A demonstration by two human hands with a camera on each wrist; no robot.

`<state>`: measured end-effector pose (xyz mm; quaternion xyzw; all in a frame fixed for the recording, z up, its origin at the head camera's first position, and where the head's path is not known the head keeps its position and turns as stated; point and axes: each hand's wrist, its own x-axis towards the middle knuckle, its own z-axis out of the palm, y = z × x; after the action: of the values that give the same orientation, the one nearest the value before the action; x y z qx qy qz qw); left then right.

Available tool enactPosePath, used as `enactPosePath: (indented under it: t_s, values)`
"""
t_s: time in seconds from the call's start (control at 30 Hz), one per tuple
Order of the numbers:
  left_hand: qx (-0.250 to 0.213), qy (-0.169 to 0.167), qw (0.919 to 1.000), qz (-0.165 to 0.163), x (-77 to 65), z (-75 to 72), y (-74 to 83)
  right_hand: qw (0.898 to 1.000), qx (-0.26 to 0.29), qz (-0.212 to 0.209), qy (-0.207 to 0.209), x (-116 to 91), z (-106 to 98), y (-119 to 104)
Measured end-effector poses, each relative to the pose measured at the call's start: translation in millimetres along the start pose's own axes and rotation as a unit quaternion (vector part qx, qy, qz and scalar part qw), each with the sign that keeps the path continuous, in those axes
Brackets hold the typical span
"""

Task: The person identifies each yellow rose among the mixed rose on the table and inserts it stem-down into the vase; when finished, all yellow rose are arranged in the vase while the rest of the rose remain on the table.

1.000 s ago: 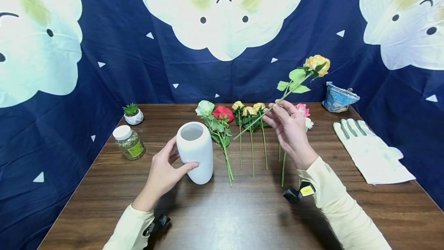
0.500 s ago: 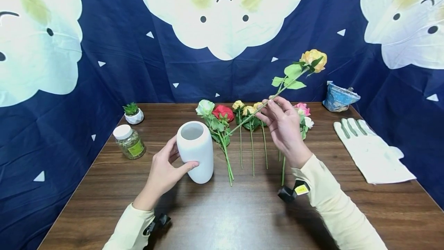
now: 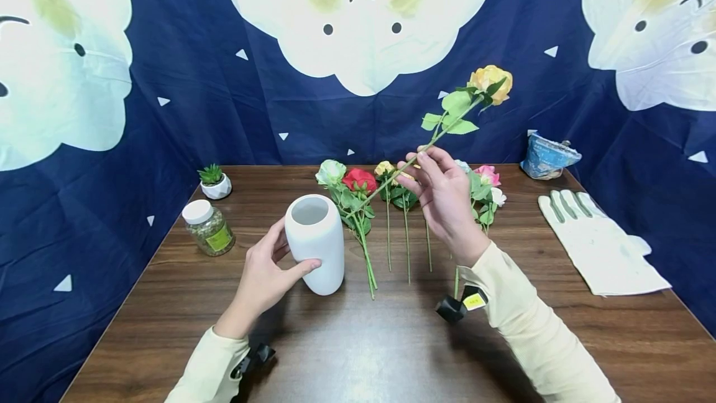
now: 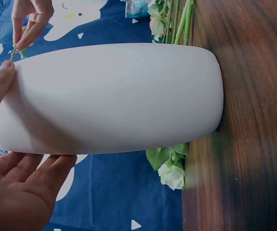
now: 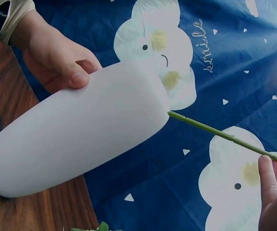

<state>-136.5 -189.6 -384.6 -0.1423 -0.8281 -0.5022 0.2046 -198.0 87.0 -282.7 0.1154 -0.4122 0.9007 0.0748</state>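
My left hand (image 3: 272, 278) grips a white vase (image 3: 316, 254) from its left side, thumb across the front and fingers behind; the vase stands upright on the table. In the left wrist view the vase (image 4: 119, 98) fills the middle. Up and to the right of it, my right hand (image 3: 444, 201) pinches the stem of a yellow rose (image 3: 491, 84). The bloom points up and right, while the stem slants down toward the vase. Seen from the right wrist, the stem's cut end (image 5: 171, 114) overlaps the edge of the vase near its mouth.
Behind the vase lie a red rose (image 3: 360, 181), a pale green rose (image 3: 330, 173) and several yellow roses (image 3: 384, 170). Pink and white flowers (image 3: 488, 175) lie right. A lidded jar (image 3: 208, 229) and potted succulent (image 3: 215, 183) stand left; a blue bag (image 3: 548, 157) and glove (image 3: 601, 244) are right.
My right hand has moved left and slightly up with the yellow rose, bringing the stem's end closer to the vase. My left hand and the vase have stayed in place.
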Motion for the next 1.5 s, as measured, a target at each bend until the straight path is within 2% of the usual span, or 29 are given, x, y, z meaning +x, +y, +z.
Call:
enactPosePath:
  t_s: [0.33, 0.83, 1.07, 1.5]
  values:
    - [-0.002, -0.004, 1.0, -0.007, 0.1, -0.9, 2.1, 1.0, -0.008, -0.002, -0.021, 0, 18, 6]
    - [0.001, -0.006, 0.9999, -0.012, 0.1, -1.3, 1.3, 0.998, -0.033, -0.016, -0.051, 3, 30, 18]
    - [-0.001, -0.005, 0.9999, -0.009, 0.3, -0.6, 1.1, 0.995, -0.059, -0.03, -0.07, 3, 40, 26]
    - [-0.004, -0.003, 1.0, -0.006, 1.1, 0.4, 1.2, 0.987, -0.136, -0.026, -0.084, 5, 54, 42]
